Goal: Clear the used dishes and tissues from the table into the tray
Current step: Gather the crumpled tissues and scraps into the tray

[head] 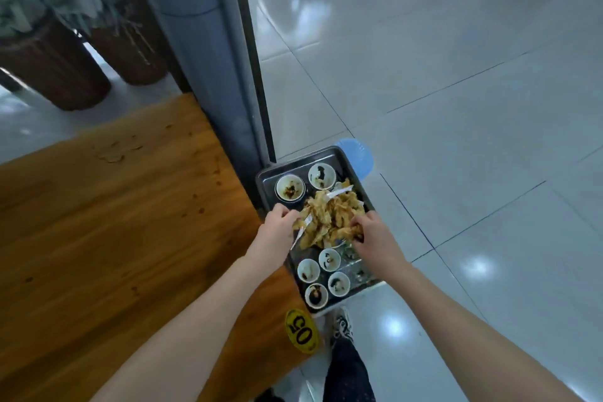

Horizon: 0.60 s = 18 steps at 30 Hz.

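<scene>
A dark metal tray (266,177) sits on a blue stool just past the right edge of the wooden table (114,222). In its middle lies a heap of stained yellowish tissues (329,215). My left hand (277,225) grips the heap's left side, where a white strip hangs down. My right hand (372,232) grips its right side. Two small white sauce bowls (289,188) stand at the tray's far end. Several more small bowls (329,259) stand at its near end.
A blue plastic stool (357,155) shows under the tray's far end. A grey pillar (212,59) rises behind the table, with brown woven planters (55,68) at far left. A yellow "05" sticker (301,331) marks the table corner. Shiny tiled floor (456,108) spreads to the right.
</scene>
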Motion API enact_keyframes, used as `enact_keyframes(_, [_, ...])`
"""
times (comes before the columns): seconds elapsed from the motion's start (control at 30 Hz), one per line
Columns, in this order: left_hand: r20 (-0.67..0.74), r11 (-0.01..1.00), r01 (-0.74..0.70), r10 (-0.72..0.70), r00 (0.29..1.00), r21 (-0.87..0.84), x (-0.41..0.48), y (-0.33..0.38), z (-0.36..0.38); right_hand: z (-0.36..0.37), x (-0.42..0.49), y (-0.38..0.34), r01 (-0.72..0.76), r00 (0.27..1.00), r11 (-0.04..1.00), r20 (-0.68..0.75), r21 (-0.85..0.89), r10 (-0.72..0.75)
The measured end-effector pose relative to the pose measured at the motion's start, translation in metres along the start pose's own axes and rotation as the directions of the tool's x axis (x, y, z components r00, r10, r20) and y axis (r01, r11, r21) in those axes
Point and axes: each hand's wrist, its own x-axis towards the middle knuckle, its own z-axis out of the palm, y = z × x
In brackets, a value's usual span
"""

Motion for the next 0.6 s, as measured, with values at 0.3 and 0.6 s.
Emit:
enact_keyframes(0.3, [-0.008, 0.984, 0.138, -0.140, 0.990, -0.112, 0.100, 0.029, 0.044, -0.010, 0.096, 0.052, 0.046, 0.986, 0.999, 0.158, 0.014, -0.047])
enact_keyframes(0.6, [0.173, 0.940, 0.308, -0.282, 0.944, -0.148, 0.126, 0.024, 0.051, -0.014, 0.134, 0.067, 0.140, 0.925, 0.985, 0.368, -0.103, -0.093])
